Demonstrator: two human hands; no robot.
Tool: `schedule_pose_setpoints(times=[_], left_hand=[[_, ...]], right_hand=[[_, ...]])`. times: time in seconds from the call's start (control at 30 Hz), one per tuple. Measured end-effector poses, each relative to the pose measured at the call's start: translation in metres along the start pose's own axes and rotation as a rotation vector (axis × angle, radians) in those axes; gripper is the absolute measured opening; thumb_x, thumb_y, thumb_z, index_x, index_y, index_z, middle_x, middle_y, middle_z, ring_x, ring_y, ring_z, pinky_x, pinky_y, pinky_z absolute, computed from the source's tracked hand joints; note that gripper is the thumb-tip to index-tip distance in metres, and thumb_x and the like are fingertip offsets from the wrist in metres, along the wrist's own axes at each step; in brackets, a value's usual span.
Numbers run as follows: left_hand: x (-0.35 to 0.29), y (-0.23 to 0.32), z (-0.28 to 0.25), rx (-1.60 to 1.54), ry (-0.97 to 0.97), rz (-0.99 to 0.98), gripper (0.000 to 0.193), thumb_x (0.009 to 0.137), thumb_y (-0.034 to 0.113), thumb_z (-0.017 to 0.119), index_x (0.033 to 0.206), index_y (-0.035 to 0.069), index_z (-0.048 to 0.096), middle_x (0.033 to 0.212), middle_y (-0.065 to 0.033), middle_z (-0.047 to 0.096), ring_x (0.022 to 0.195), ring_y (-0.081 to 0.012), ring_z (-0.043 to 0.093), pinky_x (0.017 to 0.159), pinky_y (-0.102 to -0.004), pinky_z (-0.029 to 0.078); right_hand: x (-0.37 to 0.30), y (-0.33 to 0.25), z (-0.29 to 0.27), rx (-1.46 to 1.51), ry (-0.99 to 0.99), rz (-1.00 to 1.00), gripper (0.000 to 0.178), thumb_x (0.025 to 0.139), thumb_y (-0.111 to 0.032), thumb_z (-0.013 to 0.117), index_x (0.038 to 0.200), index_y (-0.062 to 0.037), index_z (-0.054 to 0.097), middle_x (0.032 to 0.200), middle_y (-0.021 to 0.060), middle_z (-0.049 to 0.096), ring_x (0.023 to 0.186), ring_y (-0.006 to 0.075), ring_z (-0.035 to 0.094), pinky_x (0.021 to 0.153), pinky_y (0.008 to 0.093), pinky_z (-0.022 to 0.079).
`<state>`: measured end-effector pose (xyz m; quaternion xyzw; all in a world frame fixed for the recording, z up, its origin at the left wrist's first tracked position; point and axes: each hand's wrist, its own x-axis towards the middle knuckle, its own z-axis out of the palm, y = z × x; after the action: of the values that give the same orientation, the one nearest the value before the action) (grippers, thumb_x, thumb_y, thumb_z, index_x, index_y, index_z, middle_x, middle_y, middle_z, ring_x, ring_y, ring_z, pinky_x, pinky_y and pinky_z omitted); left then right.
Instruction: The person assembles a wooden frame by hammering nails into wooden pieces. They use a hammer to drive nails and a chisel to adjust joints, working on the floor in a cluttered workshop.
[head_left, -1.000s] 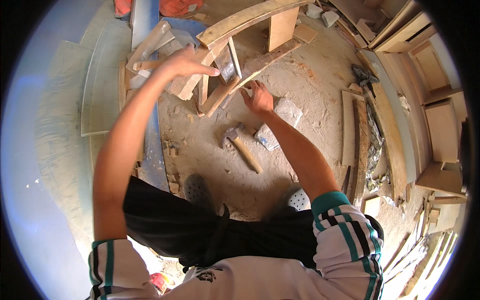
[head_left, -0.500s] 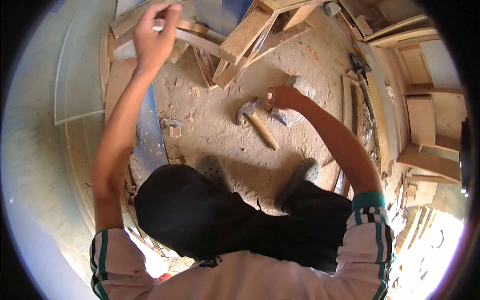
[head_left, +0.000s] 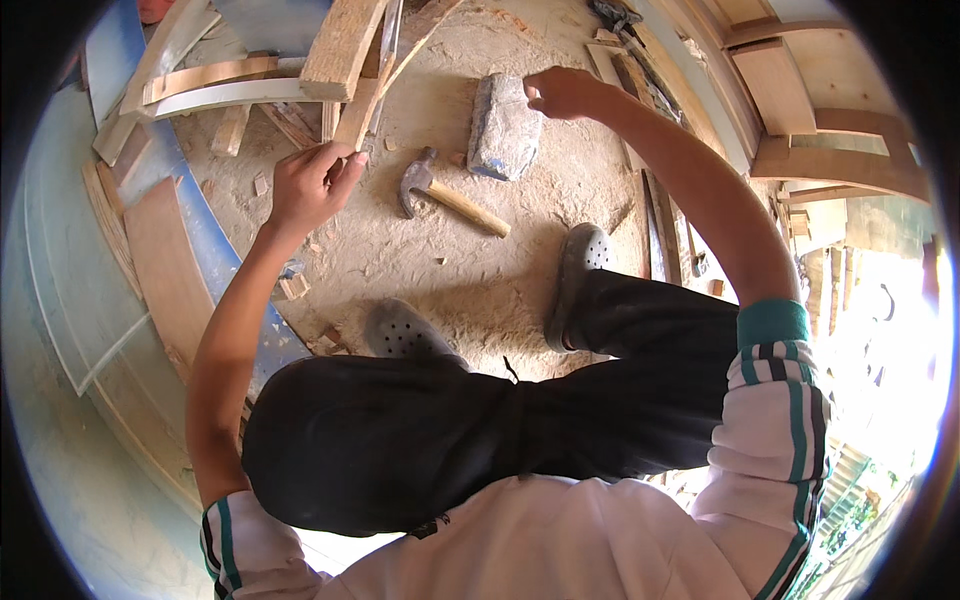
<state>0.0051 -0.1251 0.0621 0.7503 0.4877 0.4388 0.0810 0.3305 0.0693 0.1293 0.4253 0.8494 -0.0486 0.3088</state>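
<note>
My left hand (head_left: 312, 190) is closed in a pinch beside the near end of a thin wooden strip (head_left: 362, 118); what its fingers hold, if anything, is too small to make out. Farther to the right, my right hand (head_left: 572, 93) is curled closed at the right edge of a rough grey block (head_left: 503, 135). Its fingertips are partly hidden, and I cannot make out anything in them. On the dusty ground between my hands lies a claw hammer (head_left: 455, 198), its metal head to the left and its wooden handle pointing toward my feet.
Stacked wooden planks (head_left: 340, 50) and a pale curved strip (head_left: 225, 98) stand at the far left. A blue board (head_left: 265, 340) and a brown panel (head_left: 170, 265) lie left of my arm. Wooden frames (head_left: 775, 85) line the right. Grey clogs (head_left: 405, 330) are on my feet.
The view has shifted. My left hand has come nearer and rightward, from the far left planks to the thin strip's end. My right hand has moved farther from the hammer, uncovering more of the block.
</note>
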Motion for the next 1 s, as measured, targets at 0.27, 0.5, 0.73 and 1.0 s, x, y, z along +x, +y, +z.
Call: schedule_pose_setpoints(times=[0.27, 0.5, 0.73, 1.0], left_hand=[[0.011, -0.009, 0.043, -0.012, -0.171, -0.047, 0.013, 0.091, 0.021, 0.068, 0.086, 0.009, 0.066, 0.055, -0.0033, 0.058, 0.044, -0.0164, 0.057, 0.044, -0.0302, 0.042], [0.002, -0.011, 0.011, 0.306, -0.299, -0.128, 0.015, 0.085, 0.027, 0.068, 0.082, 0.012, 0.067, 0.062, -0.0058, 0.064, 0.054, -0.0283, 0.063, 0.051, -0.0384, 0.05], [-0.083, 0.033, -0.098, 0.75, -0.714, -0.775, 0.021, 0.089, 0.032, 0.058, 0.092, 0.012, 0.063, 0.069, -0.0131, 0.065, 0.068, -0.0368, 0.064, 0.062, -0.0497, 0.05], [-0.153, 0.271, -0.144, 0.919, -0.478, -1.69, 0.027, 0.097, 0.032, 0.053, 0.112, 0.011, 0.061, 0.088, -0.0126, 0.069, 0.084, -0.0321, 0.068, 0.076, -0.0485, 0.052]], right_hand=[[0.015, -0.03, 0.004, -0.183, -0.074, -0.187, 0.025, 0.086, -0.018, 0.062, 0.108, -0.0088, 0.067, 0.105, 0.012, 0.07, 0.099, 0.0301, 0.068, 0.077, 0.0449, 0.056], [0.083, -0.157, -0.026, -0.159, -0.218, -0.597, 0.02, 0.073, -0.019, 0.066, 0.08, -0.0015, 0.072, 0.086, 0.0154, 0.072, 0.084, 0.0291, 0.07, 0.067, 0.0421, 0.055], [0.058, -0.341, -0.008, -0.018, 0.049, -1.117, 0.027, 0.069, -0.015, 0.066, 0.094, -0.0045, 0.073, 0.091, 0.014, 0.073, 0.091, 0.0289, 0.071, 0.078, 0.0423, 0.055], [-0.039, -0.5, 0.046, -0.004, -0.189, -1.293, 0.035, 0.084, -0.018, 0.055, 0.111, -0.0026, 0.069, 0.118, 0.0219, 0.067, 0.109, 0.0393, 0.065, 0.091, 0.0521, 0.051]])
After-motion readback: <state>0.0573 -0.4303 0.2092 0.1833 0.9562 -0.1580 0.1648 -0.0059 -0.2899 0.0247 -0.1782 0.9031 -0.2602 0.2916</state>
